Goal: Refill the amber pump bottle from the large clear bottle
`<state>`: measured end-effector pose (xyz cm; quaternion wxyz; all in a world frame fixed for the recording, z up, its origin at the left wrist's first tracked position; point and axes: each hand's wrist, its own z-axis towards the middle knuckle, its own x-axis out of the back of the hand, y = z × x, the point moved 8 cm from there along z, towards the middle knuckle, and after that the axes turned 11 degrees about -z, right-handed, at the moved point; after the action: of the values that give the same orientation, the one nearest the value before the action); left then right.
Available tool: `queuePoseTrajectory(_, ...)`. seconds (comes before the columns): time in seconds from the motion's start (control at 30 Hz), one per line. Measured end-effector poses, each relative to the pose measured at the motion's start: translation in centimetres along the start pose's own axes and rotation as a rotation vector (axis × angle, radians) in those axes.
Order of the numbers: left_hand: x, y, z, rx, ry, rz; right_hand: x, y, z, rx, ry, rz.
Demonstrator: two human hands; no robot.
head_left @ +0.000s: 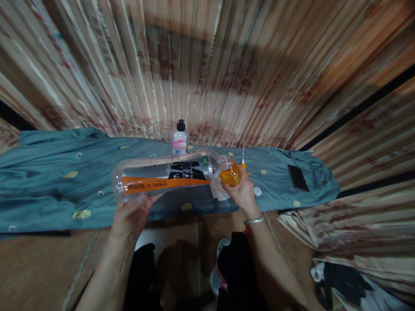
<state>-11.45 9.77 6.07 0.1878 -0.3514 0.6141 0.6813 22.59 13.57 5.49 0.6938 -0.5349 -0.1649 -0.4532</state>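
Note:
A large clear plastic bottle (158, 175) with an orange, silver and black label lies nearly level in the air above the cloth. My left hand (134, 214) grips its base end from below, thumb on the near side. At its neck, on the right, is a small clear container of orange liquid (231, 173), with its mouth close against the bottle's mouth. My right hand (241, 192) is closed around that container. Whether the two mouths touch, I cannot tell. Behind the large bottle stands a small clear bottle (179, 140) with a black cap and pink label.
A green patterned cloth (58, 194) covers the narrow table. On it are a black phone (298, 177), a white round disc (257, 191), a white paper piece (219, 191) and a thin-nozzled item (243, 157). Curtains (194, 65) hang behind. A bucket (215, 276) stands below.

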Motion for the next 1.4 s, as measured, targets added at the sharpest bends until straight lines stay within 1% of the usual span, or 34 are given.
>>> queuePoseTrajectory(0.5, -0.13, 0.18, -0.01, -0.013, 0.005, 0.039, 0.02, -0.14, 0.05, -0.001, -0.013, 0.013)
queuePoseTrajectory(0.67, -0.03, 0.14, 0.07, -0.020, -0.016, 0.038, 0.02, -0.02, 0.05, -0.007, -0.007, 0.004)
queuePoseTrajectory(0.87, 0.02, 0.22, 0.06, -0.030, -0.001, 0.020, 0.05, 0.01, 0.04, -0.003, 0.000, -0.002)
queuePoseTrajectory(1.07, 0.19, 0.21, 0.10, -0.036, -0.021, 0.020, -0.05, 0.02, 0.09, -0.005, -0.008, 0.006)
queuePoseTrajectory(1.23, 0.31, 0.21, 0.13, -0.035, -0.033, 0.013, 0.05, -0.13, 0.08, 0.019, 0.012, -0.003)
queuePoseTrajectory(1.4, 0.22, 0.34, 0.05, -0.033, -0.010, 0.014, -0.07, -0.02, 0.11, 0.002, -0.003, 0.003)
